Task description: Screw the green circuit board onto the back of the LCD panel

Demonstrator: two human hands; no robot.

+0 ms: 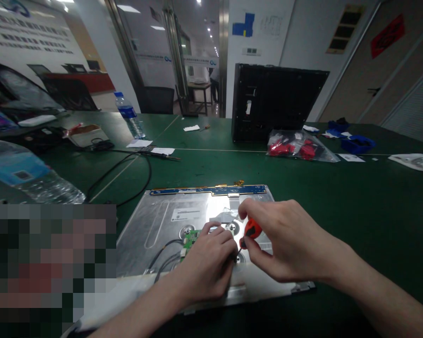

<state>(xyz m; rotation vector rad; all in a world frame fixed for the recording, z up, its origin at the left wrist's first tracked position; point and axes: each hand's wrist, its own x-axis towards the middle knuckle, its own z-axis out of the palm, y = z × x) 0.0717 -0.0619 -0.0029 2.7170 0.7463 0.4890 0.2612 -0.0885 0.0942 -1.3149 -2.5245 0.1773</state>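
Observation:
A bare metal display panel (155, 211) lies on the green table, with a long blue circuit strip (197, 191) along its far edge. My left hand (211, 256) rests over a small green circuit board (190, 240) on the panel, its fingers curled and pressing down. Part of that board is hidden beneath the hand. Held in my right hand (285, 239) is a screwdriver (253, 228) with a red and black handle. Its shaft slants down toward my left fingertips, and the tip is hidden. Dark cables (164, 251) run from the board toward the panel's near edge.
A large water bottle (35, 169) lies at the left; a smaller bottle (129, 115) stands farther back. A soldering iron (160, 153) with a black cable (150, 173) is beyond the panel. A black monitor (275, 103) stands behind a plastic bag of red items (299, 146).

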